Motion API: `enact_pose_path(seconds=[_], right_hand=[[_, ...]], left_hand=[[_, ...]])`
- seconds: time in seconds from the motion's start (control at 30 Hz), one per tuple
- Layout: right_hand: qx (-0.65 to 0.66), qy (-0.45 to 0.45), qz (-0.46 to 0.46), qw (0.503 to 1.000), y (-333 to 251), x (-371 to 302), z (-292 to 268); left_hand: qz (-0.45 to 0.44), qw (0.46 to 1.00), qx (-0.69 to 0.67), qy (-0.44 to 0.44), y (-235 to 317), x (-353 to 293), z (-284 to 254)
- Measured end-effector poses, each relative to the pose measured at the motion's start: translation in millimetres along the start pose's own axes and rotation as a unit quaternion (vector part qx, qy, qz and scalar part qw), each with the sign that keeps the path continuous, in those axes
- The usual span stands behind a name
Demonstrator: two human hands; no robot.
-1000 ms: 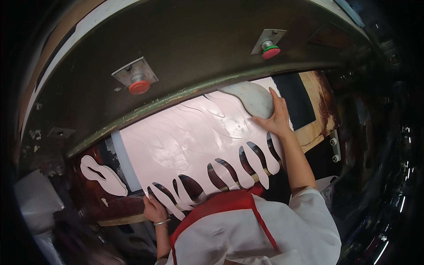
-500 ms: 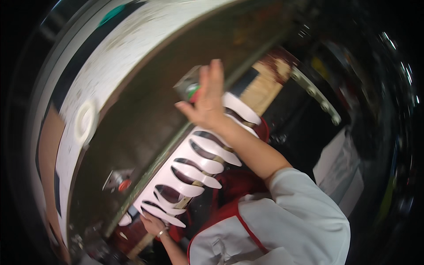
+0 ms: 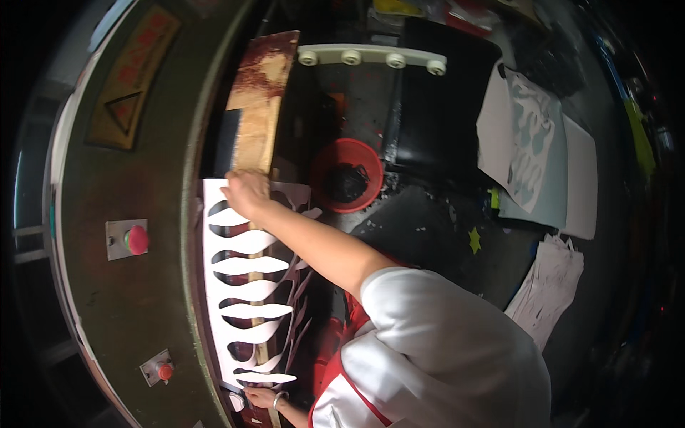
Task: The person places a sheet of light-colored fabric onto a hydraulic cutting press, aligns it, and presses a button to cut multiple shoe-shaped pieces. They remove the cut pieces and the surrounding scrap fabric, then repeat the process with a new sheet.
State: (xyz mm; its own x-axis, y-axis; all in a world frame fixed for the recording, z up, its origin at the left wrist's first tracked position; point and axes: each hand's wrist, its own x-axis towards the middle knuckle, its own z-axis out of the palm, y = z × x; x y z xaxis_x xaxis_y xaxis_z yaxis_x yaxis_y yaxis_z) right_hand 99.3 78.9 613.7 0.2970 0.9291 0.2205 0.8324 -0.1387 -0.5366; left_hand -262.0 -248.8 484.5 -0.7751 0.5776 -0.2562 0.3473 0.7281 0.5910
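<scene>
right hand (image 3: 248, 194): pinching cut-out sheet (image 3: 250, 266) | left hand (image 3: 262, 397): at sheet's end, grip unclear

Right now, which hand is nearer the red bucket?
Right. In the picture, the right hand is at the upper end of the cut-out sheet, left of the red bucket; the left hand, at the sheet's lower end, is farther.

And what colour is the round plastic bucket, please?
The round plastic bucket is red; the head view shows it best.
</scene>
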Motion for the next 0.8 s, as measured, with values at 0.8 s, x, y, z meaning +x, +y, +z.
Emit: enact_pose_path(seconds=[0.8], right_hand=[[-0.143,-0.328,-0.298,0.885,-138,89,153]], left_hand=[[-0.089,0.972,-0.216,0.013,-7,150,-17]])
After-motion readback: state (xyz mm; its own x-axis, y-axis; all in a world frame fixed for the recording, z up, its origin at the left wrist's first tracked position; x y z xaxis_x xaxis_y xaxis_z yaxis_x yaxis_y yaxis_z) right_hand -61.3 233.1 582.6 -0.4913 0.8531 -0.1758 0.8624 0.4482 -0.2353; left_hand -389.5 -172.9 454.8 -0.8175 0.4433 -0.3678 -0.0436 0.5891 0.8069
